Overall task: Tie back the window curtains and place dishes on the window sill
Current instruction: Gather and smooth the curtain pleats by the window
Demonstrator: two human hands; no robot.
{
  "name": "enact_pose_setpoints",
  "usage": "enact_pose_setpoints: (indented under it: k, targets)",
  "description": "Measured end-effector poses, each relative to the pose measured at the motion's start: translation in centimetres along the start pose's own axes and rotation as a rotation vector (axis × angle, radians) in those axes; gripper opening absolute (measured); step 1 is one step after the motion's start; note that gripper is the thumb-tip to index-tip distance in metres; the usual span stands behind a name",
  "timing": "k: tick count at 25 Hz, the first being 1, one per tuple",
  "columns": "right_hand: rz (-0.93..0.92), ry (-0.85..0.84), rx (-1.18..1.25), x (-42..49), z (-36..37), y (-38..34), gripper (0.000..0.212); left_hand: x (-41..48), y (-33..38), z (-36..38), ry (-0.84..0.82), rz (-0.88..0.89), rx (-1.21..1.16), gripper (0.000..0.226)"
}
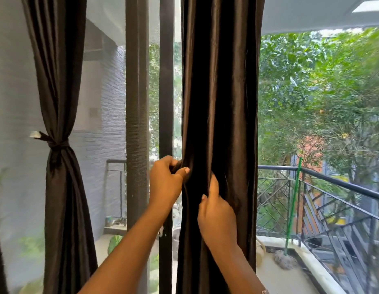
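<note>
A dark brown curtain (220,92) hangs loose in the middle of the window. My left hand (166,181) grips its left edge, fingers curled round a fold. Lower and to the right, my right hand (216,217) pinches another fold of the same curtain between thumb and fingers. On the left hangs a second dark curtain (61,187), gathered at mid height by a knotted tie (53,143). No dishes or window sill are in view.
Two dark vertical window frame posts (166,81) stand between the curtains. A mesh screen covers the left pane. Outside lies a balcony with a black metal railing (333,179), a green pole (293,204), a mop head on the floor and trees beyond.
</note>
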State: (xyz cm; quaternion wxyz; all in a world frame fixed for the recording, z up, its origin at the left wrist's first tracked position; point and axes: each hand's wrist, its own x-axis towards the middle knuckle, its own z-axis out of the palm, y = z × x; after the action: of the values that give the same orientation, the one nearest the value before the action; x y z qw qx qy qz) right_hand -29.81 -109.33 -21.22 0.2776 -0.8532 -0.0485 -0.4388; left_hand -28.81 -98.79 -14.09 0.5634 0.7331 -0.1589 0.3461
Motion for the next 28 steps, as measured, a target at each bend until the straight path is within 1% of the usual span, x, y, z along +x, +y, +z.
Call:
enact_pose_setpoints:
  k: [3,6,8,11,13,14,15,16,19,20,21,22,23,24,25,26,27,28]
  targets:
    - [-0.023,-0.034,-0.109,0.3,0.4,-0.3,0.067,0.0,-0.3,0.9,-0.019,0.002,-0.046,0.014]
    - [-0.038,-0.1,-0.148,0.7,0.7,-0.2,0.073,-0.3,-0.6,1.7,-0.009,0.031,-0.074,0.001]
    - [-0.033,-0.124,-0.173,0.8,1.2,-0.1,0.076,-0.4,-0.7,2.0,0.003,0.057,-0.069,0.008]
    - [-0.071,-0.089,-0.158,0.6,1.5,0.0,0.075,-0.6,-0.8,2.3,0.007,0.108,-0.045,0.015]
    - [-0.091,-0.086,-0.131,0.6,1.5,0.1,0.067,-0.8,-0.7,2.7,0.004,0.129,-0.039,0.008]
    - [-0.093,-0.101,-0.139,0.8,1.4,0.2,0.058,-1.0,-0.6,2.8,0.014,0.131,-0.039,0.011]
    - [-0.093,-0.125,-0.158,0.9,1.4,0.1,0.052,-1.1,-0.5,3.0,0.026,0.133,-0.03,0.019]
    - [-0.093,-0.142,-0.169,0.9,1.3,0.0,0.051,-1.1,-0.5,3.1,0.035,0.133,-0.009,0.025]
    - [-0.128,-0.121,-0.133,0.4,1.0,0.0,0.069,-0.9,-0.2,3.1,0.078,0.134,0.065,0.022]
    - [-0.135,-0.087,-0.111,0.1,0.6,-0.1,0.07,-0.9,-0.1,3.1,0.081,0.133,0.077,0.021]
    - [-0.136,-0.03,-0.076,-0.2,0.2,-0.1,0.066,-0.9,-0.1,3.1,0.075,0.13,0.079,0.02]
    - [-0.139,0.066,-0.032,-0.5,-0.1,0.2,0.056,-0.9,0.0,3.0,0.068,0.128,0.079,0.019]
    - [-0.151,0.2,0.009,-0.8,-0.4,0.5,0.048,-0.9,0.1,3.0,0.061,0.125,0.077,0.019]
    - [-0.166,0.344,0.037,-0.9,-0.6,0.9,0.042,-1.0,0.2,3.0,0.058,0.122,0.077,0.018]
    - [-0.161,0.449,0.059,-0.8,-0.9,1.4,0.037,-1.1,0.2,2.9,0.058,0.118,0.078,0.019]
    - [-0.125,0.504,0.083,-0.5,-1.3,1.8,0.034,-1.1,0.2,2.9,0.06,0.113,0.075,0.02]
    - [-0.069,0.517,0.106,0.0,-1.6,2.2,0.034,-1.1,0.2,2.8,0.061,0.11,0.072,0.022]
    - [0.0,0.481,0.117,0.5,-1.8,2.5,0.037,-1.1,0.2,2.7,0.062,0.108,0.07,0.024]
